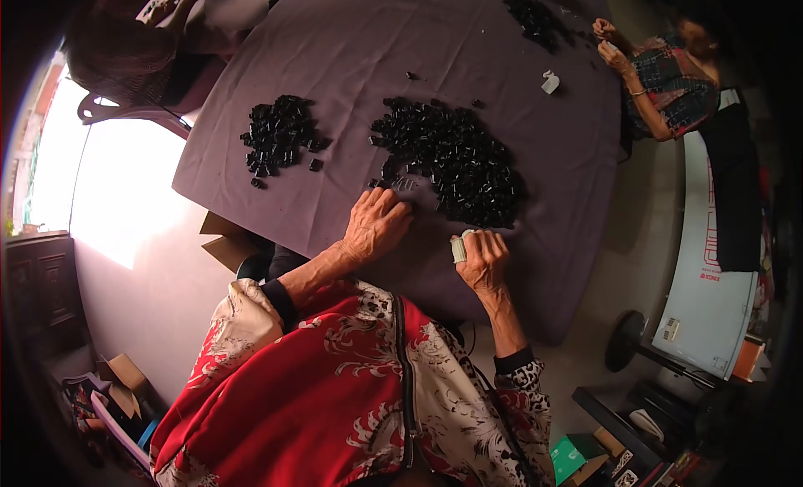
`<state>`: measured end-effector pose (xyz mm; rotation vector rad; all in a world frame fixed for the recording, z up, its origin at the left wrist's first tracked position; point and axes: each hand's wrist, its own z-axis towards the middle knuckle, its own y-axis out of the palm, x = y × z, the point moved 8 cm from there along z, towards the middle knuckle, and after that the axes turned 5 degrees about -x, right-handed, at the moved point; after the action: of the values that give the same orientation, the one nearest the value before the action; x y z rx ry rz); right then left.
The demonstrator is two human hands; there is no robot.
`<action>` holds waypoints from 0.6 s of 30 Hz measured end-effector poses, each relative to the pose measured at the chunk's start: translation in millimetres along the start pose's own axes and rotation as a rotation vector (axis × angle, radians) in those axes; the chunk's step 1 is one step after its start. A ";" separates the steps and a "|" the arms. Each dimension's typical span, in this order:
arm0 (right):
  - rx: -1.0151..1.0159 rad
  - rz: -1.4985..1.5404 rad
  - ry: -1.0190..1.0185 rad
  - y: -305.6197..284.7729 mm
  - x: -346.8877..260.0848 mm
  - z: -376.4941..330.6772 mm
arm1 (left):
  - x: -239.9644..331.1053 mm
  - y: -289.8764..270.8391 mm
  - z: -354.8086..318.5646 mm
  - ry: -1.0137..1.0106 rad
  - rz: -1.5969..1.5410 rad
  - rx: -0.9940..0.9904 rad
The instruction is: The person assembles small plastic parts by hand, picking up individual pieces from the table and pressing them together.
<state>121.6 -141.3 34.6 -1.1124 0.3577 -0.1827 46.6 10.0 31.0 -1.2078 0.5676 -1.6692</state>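
Observation:
A wide pile of small, shiny black plastic pieces (pixel 456 156) lies on the cloth-covered table in front of me. My left hand (pixel 376 226) rests at the near left edge of this pile, fingers curled down to the cloth. Whatever lies under its fingertips is hidden. Just beyond them are a few thin greyish bits (pixel 405 184), too small to name. My right hand (pixel 485 261) is closed below the pile's near right end. A pale, ribbed piece (pixel 458 248) shows at its thumb side; whether it is held or wrapped round the thumb, I cannot tell.
A smaller heap of black pieces (pixel 280 135) sits to the left. Another heap (pixel 535 20) lies at the far right, near a co-worker's hands (pixel 615 50). A small white object (pixel 549 83) rests on the purplish tablecloth (pixel 335 60). Another person sits at the far left.

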 end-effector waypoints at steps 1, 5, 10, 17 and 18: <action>0.002 0.001 0.002 1.7 -0.3 -0.3 | -0.4 0.1 0.1 -0.001 0.004 0.002; -0.029 -0.023 0.017 0.4 2.0 -2.4 | 2.2 -1.3 1.1 -0.007 -0.020 -0.012; 0.000 -0.033 0.010 -2.5 -1.0 1.9 | 1.6 -1.6 1.2 -0.005 -0.025 0.006; -0.013 -0.033 0.022 0.5 -0.1 2.1 | -0.8 -1.5 1.4 -0.009 -0.025 0.005; -0.014 -0.030 0.020 1.0 -0.4 2.0 | -0.6 -1.6 0.6 -0.007 -0.021 0.005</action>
<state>121.9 -139.1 34.6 -1.1305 0.3606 -0.2177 46.5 11.4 32.2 -1.2195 0.5473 -1.6824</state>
